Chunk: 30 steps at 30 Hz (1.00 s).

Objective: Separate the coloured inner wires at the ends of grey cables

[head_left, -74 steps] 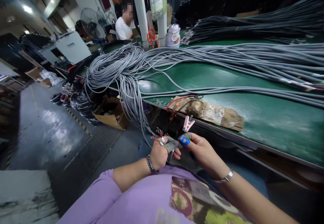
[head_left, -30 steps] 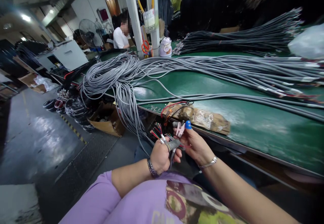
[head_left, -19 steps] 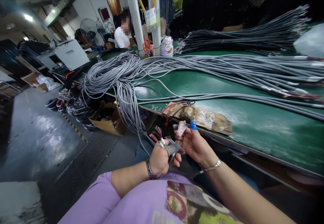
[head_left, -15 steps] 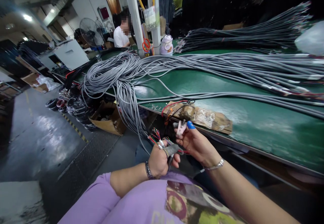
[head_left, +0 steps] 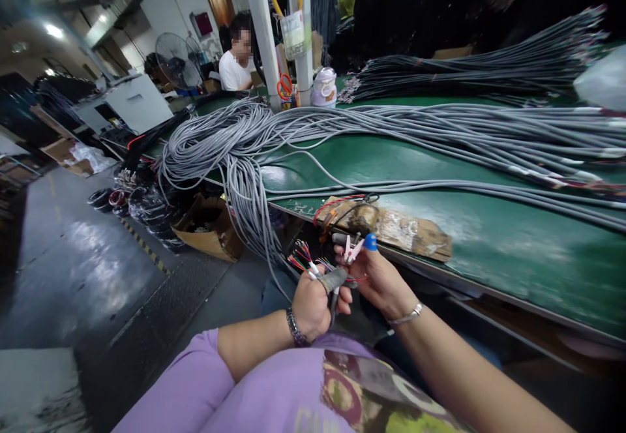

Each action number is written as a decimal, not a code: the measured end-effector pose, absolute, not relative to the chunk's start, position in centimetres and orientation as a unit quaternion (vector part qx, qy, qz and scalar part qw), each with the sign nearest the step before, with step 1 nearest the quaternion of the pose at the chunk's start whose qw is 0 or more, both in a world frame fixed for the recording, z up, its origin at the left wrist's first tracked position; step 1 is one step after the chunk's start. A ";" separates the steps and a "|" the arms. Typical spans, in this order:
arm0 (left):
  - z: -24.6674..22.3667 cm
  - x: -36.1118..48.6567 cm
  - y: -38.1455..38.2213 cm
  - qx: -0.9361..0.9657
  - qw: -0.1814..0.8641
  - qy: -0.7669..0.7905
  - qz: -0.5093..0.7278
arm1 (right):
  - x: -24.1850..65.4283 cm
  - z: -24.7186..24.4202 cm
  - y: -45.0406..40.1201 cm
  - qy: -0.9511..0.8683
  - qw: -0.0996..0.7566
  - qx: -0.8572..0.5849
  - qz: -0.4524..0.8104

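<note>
My left hand (head_left: 313,306) is closed around the ends of grey cables, its thumb wrapped in a grey covering. Coloured wire ends (head_left: 303,258) fan out above the fist. Just right of it, my right hand (head_left: 381,280) pinches a small pink clothes peg (head_left: 351,250) between thumb and fingers. Blue tape (head_left: 370,242) covers the right thumb tip. The peg is close to the left thumb and some thin wires; whether it touches them I cannot tell. A hanging bundle of grey cables (head_left: 252,198) drops from the table towards my left hand.
Long grey cables (head_left: 391,123) lie across the green table (head_left: 513,244). A worn board (head_left: 411,231) sits at its near edge. Behind are a dark cable bundle (head_left: 469,68), a post (head_left: 264,35) and a seated person (head_left: 235,68). A cardboard box (head_left: 210,231) stands below left.
My right hand has shifted slightly left, closer to my left hand, and the pink clothes peg has turned. My left hand has moved slightly right, still gripping the cables.
</note>
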State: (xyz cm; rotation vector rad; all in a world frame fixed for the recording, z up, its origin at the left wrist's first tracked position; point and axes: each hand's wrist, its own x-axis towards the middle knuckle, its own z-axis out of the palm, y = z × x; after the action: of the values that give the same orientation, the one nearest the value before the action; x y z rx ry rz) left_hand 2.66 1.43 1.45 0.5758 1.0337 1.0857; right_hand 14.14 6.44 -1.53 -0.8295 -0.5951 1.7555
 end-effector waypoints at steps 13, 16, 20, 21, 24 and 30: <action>0.7 2.4 1.1 0.279 0.688 0.472 0.476 | 13.6 -1.2 6.1 -0.199 0.545 -0.300 0.757; 0.4 1.8 0.7 0.299 0.687 0.473 0.463 | 14.5 -1.3 5.7 -0.248 0.496 -0.305 0.774; -0.5 1.0 0.1 0.354 0.688 0.461 0.436 | 16.3 -0.9 5.2 -0.343 0.370 -0.311 0.806; -0.7 0.9 0.0 0.365 0.686 0.459 0.431 | 16.7 -0.7 5.1 -0.369 0.346 -0.318 0.802; -0.9 0.7 0.0 0.387 0.693 0.462 0.395 | 17.3 0.0 4.9 -0.452 0.312 -0.353 0.757; -0.5 0.4 0.6 0.430 0.758 0.442 0.211 | 16.5 1.0 4.1 -0.582 0.255 -0.358 0.685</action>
State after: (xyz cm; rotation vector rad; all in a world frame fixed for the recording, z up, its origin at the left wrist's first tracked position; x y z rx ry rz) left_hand 0.38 0.65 -0.46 0.9376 0.9628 0.4601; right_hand 16.50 4.09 0.99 -0.9712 -1.5794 1.8590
